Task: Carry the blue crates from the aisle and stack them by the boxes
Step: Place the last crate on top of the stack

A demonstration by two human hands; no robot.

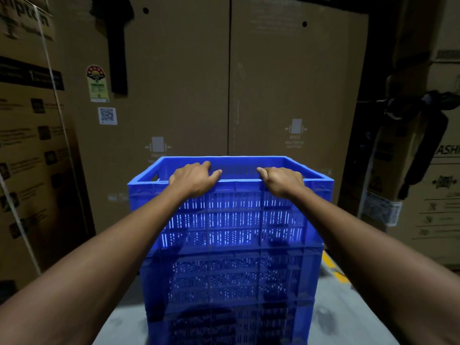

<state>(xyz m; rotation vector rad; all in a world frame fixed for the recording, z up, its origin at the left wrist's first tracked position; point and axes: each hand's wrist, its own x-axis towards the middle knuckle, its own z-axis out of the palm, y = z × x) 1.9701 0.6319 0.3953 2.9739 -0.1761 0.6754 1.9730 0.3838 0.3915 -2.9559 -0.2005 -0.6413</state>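
Blue crates (231,245) of hard slotted plastic, stacked in one column on a grey concrete floor (348,319), standing just in front of two tall brown cardboard boxes (224,83). Top crate (234,210) rectangular, open, with thick smooth rim and walls of thin vertical slits in rows; lower crates darker, in shadow. Left hand (193,179) and right hand (282,180) both curled over the near rim, fingers pressed together and hooked inside, thumbs on the outer edge pointing toward each other. Bare forearms stretched forward. Matte boxes with a round-topped colour label (97,83) and a QR sticker (107,115). Yellow floor line (332,266) at right.
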